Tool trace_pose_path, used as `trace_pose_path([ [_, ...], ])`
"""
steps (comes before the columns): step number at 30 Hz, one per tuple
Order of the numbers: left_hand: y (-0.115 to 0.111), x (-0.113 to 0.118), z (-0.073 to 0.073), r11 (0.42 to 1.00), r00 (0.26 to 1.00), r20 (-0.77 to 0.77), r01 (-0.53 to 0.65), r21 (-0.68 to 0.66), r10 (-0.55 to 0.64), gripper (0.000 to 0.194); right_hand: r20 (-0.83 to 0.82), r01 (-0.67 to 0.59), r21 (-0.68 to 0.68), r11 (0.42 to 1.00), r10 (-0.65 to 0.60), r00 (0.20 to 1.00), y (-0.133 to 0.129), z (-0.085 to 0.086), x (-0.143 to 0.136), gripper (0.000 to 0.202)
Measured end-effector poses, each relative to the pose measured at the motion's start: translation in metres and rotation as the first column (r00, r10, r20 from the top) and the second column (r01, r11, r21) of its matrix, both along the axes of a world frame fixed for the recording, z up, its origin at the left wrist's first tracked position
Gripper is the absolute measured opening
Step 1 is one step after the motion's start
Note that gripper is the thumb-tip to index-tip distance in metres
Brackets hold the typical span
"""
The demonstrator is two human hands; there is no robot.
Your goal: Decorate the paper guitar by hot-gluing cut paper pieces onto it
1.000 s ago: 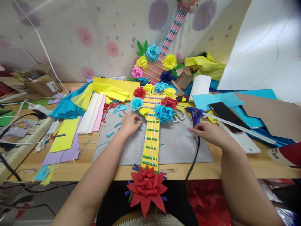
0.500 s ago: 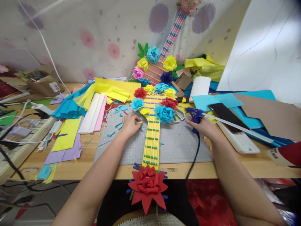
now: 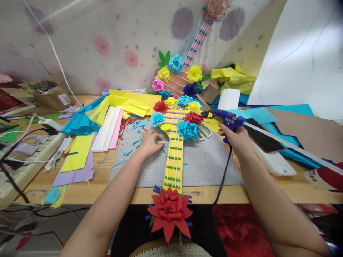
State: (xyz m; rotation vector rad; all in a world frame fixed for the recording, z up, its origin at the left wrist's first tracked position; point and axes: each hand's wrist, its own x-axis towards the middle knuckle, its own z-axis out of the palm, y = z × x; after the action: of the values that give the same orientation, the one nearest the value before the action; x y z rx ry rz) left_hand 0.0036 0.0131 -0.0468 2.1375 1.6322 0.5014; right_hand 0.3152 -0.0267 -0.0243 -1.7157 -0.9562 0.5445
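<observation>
My right hand (image 3: 237,138) grips a blue hot glue gun (image 3: 227,118), its nozzle pointing left and a long clear glue stick (image 3: 284,142) sticking out behind. My left hand (image 3: 150,143) is curled with thumb and fingers close together, over the left side of the grey cutting mat (image 3: 206,164). Whatever sits in that pinch is too small to make out. Between my hands lies a yellow paper guitar (image 3: 175,157) with green frets and white strings. Red, blue and yellow paper flowers cover its body, and a big red flower (image 3: 171,210) its head, which overhangs the table edge.
Scissors (image 3: 205,132) lie beside the guitar body. A pink paper guitar (image 3: 194,50) leans on the wall behind. Blue scraps (image 3: 128,152) litter the mat. A phone (image 3: 264,137), cardboard (image 3: 308,130) and a white roll (image 3: 229,99) are right; a power strip (image 3: 29,162) is left.
My right hand has raised the glue gun off the mat and tilted it, with the nozzle now nearer the guitar body's right side. My left hand has barely moved.
</observation>
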Motion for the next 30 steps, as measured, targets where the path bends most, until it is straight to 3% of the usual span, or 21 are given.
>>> trace_pose_path([
  [6, 0.0, 0.003, -0.001, 1.0, 0.999, 0.032, -0.005, 0.03, 0.004, 0.006, -0.145, -0.198, 0.2, 0.96, 0.229, 0.963, 0.008, 0.023, -0.03, 0.037],
  [10, 0.001, 0.0, -0.002, 0.999, 0.999, 0.041, -0.02, 0.04, 0.018, 0.004, -0.188, -0.319, 0.222, 0.922, 0.361, 0.914, 0.016, 0.03, -0.054, 0.038],
  [17, 0.003, -0.005, -0.003, 0.996, 0.998, 0.041, -0.06, 0.064, 0.057, 0.02, -0.149, -0.385, 0.241, 0.891, 0.426, 0.892, 0.015, 0.009, -0.079, 0.035],
  [23, 0.004, 0.001, -0.004, 0.998, 0.999, 0.042, -0.032, 0.049, 0.03, 0.007, -0.158, -0.388, 0.193, 0.901, 0.419, 0.894, 0.008, -0.001, -0.077, 0.035],
  [26, 0.007, 0.001, -0.006, 0.996, 0.991, 0.126, -0.063, 0.068, 0.055, 0.005, -0.18, -0.386, 0.188, 0.903, 0.418, 0.89, 0.008, -0.001, -0.076, 0.036],
  [30, 0.011, -0.004, -0.012, 0.995, 0.902, 0.432, -0.06, 0.084, 0.018, 0.007, -0.155, -0.422, 0.173, 0.89, 0.448, 0.88, 0.006, 0.0, -0.079, 0.035],
])
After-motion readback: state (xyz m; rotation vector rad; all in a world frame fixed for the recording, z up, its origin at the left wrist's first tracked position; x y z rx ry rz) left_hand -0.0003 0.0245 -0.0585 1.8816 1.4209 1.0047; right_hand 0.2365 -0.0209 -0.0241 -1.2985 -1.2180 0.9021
